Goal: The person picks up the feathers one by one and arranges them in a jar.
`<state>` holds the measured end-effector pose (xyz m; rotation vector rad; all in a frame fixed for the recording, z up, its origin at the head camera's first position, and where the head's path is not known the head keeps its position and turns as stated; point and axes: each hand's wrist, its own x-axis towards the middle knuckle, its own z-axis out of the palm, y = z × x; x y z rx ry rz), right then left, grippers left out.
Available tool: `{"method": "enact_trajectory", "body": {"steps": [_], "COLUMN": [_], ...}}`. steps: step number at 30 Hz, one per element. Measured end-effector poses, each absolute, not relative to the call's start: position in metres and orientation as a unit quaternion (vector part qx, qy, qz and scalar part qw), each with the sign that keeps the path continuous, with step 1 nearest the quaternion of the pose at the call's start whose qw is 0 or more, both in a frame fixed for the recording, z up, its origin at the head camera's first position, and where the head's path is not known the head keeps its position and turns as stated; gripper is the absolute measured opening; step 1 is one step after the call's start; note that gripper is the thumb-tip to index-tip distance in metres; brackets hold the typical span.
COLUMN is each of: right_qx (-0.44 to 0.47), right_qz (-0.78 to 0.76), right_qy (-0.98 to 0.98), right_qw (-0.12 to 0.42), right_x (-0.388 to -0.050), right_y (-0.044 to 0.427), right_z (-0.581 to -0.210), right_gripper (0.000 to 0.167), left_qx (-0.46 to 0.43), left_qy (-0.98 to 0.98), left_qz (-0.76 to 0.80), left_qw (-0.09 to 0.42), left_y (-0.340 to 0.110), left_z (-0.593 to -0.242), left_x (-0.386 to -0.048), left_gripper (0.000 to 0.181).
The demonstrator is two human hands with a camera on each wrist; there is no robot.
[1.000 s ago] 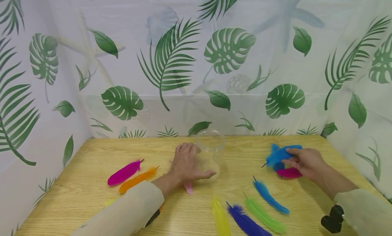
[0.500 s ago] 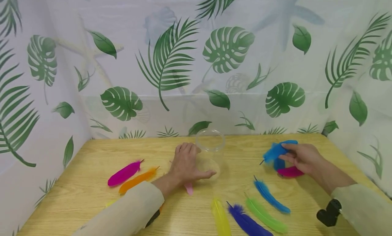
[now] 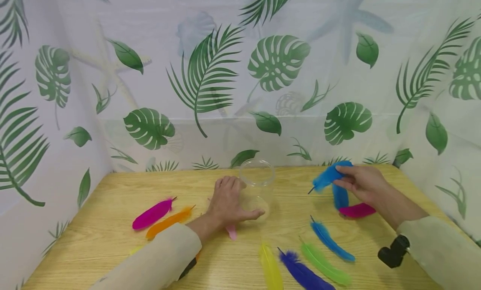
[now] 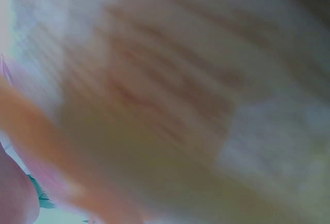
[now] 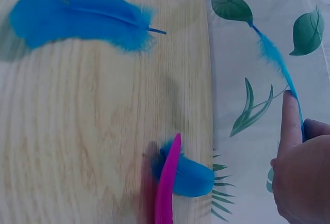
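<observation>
Holding a bright-blue feather with a dark quill (image 3: 327, 177) above the far right of the counter (image 3: 289, 227), with the right grip (image 3: 362, 183) clamped on its right end. Seen broadside in the head view, but nearly edge-on in the right wrist view. More visible in that wrist view: a second blue feather (image 5: 192, 177), lying partly beneath a slender magenta feather (image 5: 166, 185).

Curving the left grip (image 3: 227, 202) round an upright clear plastic cup (image 3: 258, 184), with wood grain showing through. Mostly blurred in the left wrist view.

Scattered over the pale wood: at left, orange (image 3: 170, 222) and broad magenta feathers (image 3: 152, 214); at near right, yellow (image 3: 270, 267), dark-blue (image 3: 304, 273), lime-green (image 3: 325, 265) and curved blue feathers (image 3: 332, 242). Hung behind: white leaf-printed sheeting (image 3: 225, 143).
</observation>
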<state>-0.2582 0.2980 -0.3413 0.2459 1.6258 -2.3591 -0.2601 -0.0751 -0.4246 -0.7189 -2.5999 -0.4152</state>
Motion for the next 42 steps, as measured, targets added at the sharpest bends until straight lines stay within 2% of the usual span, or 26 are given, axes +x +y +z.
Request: {"method": "enact_trajectory", "body": {"steps": [6,14,17,20,22,27,34,36,41,42], "right_qx": [0.095,0.090,0.078,0.067,0.060,0.056,0.054,0.054,0.051,0.051], "right_qz": [-0.812,-0.817,-0.815,-0.812,-0.814,-0.834,-0.843,-0.839,-0.821,-0.823], "right_qy": [0.561,0.555,0.560,0.565,0.562,0.532,0.523,0.530,0.558,0.556], "right_qw": [0.127,0.126,0.129,0.131,0.134,0.133,0.110,0.106,0.108,0.107], "right_x": [-0.258,-0.258,-0.258,-0.258,-0.258,-0.258,-0.260,-0.260,-0.261,-0.261], "right_y": [0.294,0.288,0.285,0.280,0.276,0.265,0.245,0.239,0.221,0.217], "right_z": [-0.340,-0.339,-0.337,-0.333,-0.328,-0.316,-0.297,-0.292,-0.281,-0.279], "right_gripper": [0.015,0.012,0.005,0.021,0.025,0.007,0.005,0.011,0.062,0.063], "left_qx": [-0.257,-0.255,-0.254,-0.252,-0.252,-0.253,-0.254,-0.254,-0.256,-0.258], "left_qy": [-0.932,-0.934,-0.935,-0.936,-0.937,-0.936,-0.935,-0.935,-0.934,-0.934], "left_qz": [-0.146,-0.147,-0.144,-0.143,-0.146,-0.150,-0.147,-0.146,-0.146,-0.147], "left_qw": [0.208,0.202,0.200,0.197,0.195,0.194,0.200,0.201,0.200,0.200], "left_y": [-0.074,-0.074,-0.074,-0.074,-0.074,-0.074,-0.074,-0.074,-0.075,-0.075], "left_z": [-0.425,-0.425,-0.425,-0.424,-0.424,-0.423,-0.423,-0.423,-0.422,-0.422], "left_x": [-0.260,-0.260,-0.259,-0.259,-0.259,-0.258,-0.259,-0.259,-0.258,-0.258], "left_gripper": [0.079,0.080,0.080,0.080,0.080,0.081,0.080,0.080,0.079,0.078]}}
